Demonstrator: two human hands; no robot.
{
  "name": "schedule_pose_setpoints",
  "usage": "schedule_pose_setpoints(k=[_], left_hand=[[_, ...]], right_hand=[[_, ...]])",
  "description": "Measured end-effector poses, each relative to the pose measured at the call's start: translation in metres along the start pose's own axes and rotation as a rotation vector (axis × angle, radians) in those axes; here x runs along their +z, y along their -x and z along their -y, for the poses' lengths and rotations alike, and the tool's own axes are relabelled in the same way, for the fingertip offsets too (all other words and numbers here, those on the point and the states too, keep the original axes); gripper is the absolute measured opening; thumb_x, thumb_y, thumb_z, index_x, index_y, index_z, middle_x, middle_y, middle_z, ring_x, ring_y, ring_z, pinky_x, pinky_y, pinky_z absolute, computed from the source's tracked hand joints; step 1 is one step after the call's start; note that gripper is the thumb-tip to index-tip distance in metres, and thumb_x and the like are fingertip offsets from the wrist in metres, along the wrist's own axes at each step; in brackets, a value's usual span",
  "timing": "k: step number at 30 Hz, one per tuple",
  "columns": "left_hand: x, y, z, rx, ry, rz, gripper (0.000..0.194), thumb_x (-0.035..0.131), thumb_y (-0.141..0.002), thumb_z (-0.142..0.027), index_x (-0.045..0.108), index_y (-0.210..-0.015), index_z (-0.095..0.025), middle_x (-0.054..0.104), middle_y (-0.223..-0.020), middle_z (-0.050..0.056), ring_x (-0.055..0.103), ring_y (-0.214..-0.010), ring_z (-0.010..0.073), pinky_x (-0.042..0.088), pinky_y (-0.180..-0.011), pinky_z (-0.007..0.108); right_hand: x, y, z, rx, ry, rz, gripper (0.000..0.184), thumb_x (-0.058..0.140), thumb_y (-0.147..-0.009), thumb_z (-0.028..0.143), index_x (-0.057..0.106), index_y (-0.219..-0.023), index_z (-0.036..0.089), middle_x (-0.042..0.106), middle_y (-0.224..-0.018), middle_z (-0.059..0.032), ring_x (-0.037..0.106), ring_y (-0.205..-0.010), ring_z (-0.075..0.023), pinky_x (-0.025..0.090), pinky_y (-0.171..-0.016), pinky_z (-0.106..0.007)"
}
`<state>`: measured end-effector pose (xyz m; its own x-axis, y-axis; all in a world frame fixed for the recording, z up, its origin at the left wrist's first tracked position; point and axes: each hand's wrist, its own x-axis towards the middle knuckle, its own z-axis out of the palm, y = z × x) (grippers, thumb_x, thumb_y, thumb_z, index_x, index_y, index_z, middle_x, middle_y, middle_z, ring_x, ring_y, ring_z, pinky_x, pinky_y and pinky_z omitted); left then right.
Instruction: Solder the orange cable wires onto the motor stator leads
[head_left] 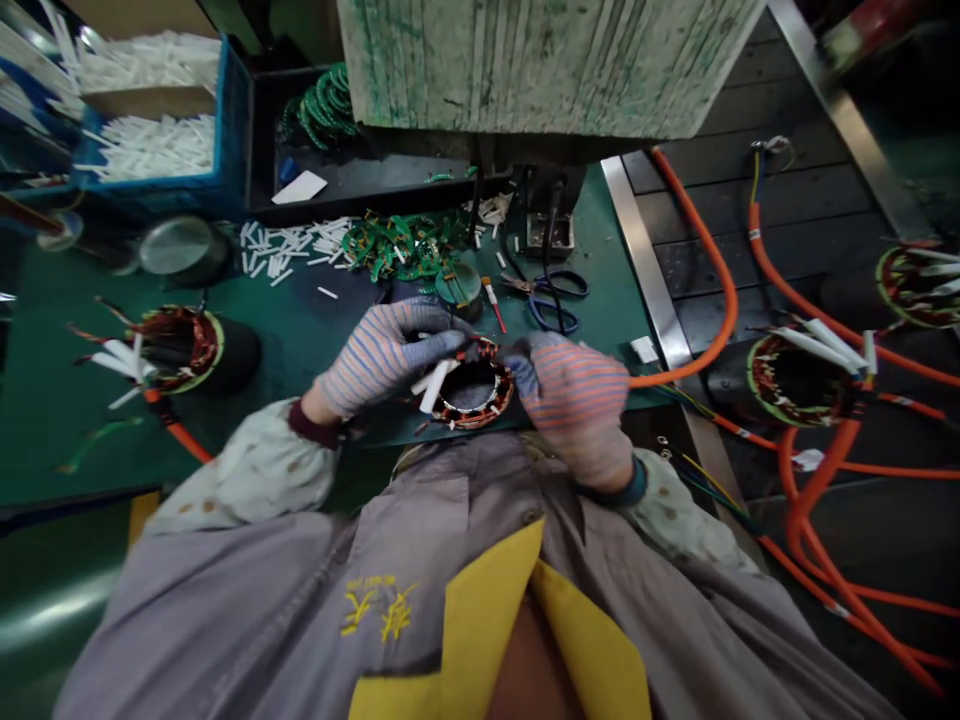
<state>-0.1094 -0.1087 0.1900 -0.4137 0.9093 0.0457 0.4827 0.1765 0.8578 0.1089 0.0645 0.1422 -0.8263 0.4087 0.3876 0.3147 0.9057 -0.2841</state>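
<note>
Two gloved hands close together on one wound stator [472,398], 12 o'clock from the torso: left hand [386,350] pinching its rim by white insulating sleeves [435,385], right hand [576,408] clamped on the opposite rim. Blue-handled scissors [553,302] lie at 1 o'clock, another stator [772,402] with orange leads [825,440] at 3.

Your left knitted glove [386,350] and right knitted glove [577,405]: grey with blue and orange stripes. Round stator winding [480,412]: copper-red, with white sleeves. Your grey work jacket [225,600]: yellow lapels [480,620]. Smooth rubber cable [694,335]: orange. Bench mat [67,430]: dark green.
</note>
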Motion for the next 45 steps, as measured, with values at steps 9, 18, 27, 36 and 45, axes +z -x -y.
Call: schedule_pose_setpoints(k=[9,18,27,36,45], left_hand=[[-0.002,0.009,-0.047,0.156,-0.597,-0.03,0.046,0.053,-0.123,-0.057,0.088,-0.119,-0.028,0.081,-0.121,0.009,0.078,-0.122,0.0352,0.063,-0.111,0.052],[0.023,-0.007,-0.012,-0.052,0.062,-0.281,0.062,0.048,-0.121,-0.079,0.074,-0.109,-0.025,0.074,-0.097,0.006,0.077,-0.095,0.0272,0.068,-0.087,0.042],[0.014,0.001,-0.016,0.146,-0.37,-0.35,0.033,0.064,-0.12,-0.055,0.083,-0.129,-0.029,0.078,-0.128,0.01,0.077,-0.125,0.0339,0.065,-0.11,0.049],[0.018,0.004,-0.016,0.154,-0.393,-0.247,0.04,0.059,-0.121,-0.052,0.086,-0.129,-0.023,0.082,-0.119,0.009,0.078,-0.112,0.0287,0.066,-0.106,0.041],[0.024,0.005,-0.024,-0.049,0.064,-0.382,0.037,0.076,-0.113,-0.059,0.083,-0.126,-0.025,0.087,-0.122,0.007,0.083,-0.111,0.0268,0.069,-0.105,0.038]], right_hand=[[-0.009,-0.039,-0.005,0.024,-1.055,0.401,0.053,0.07,-0.111,0.077,0.089,-0.12,0.028,0.089,-0.119,-0.0071,0.08,-0.119,-0.0322,0.064,-0.111,-0.046],[-0.003,-0.08,0.024,0.379,-1.607,0.544,0.061,0.106,-0.077,0.074,0.083,-0.098,0.022,0.079,-0.089,-0.0004,0.074,-0.09,-0.0207,0.066,-0.084,-0.032],[0.012,-0.067,0.022,0.467,-1.514,0.376,0.058,0.101,-0.082,0.074,0.075,-0.085,0.022,0.067,-0.075,0.0038,0.057,-0.071,-0.0123,0.055,-0.07,-0.027],[0.018,-0.065,0.027,0.489,-1.461,0.286,0.059,0.098,-0.083,0.078,0.076,-0.09,0.023,0.062,-0.068,0.0048,0.055,-0.064,-0.0127,0.055,-0.066,-0.029],[0.019,-0.062,0.029,0.515,-1.394,0.24,0.053,0.094,-0.088,0.073,0.079,-0.098,0.023,0.067,-0.074,0.0026,0.062,-0.069,-0.015,0.058,-0.066,-0.029]])
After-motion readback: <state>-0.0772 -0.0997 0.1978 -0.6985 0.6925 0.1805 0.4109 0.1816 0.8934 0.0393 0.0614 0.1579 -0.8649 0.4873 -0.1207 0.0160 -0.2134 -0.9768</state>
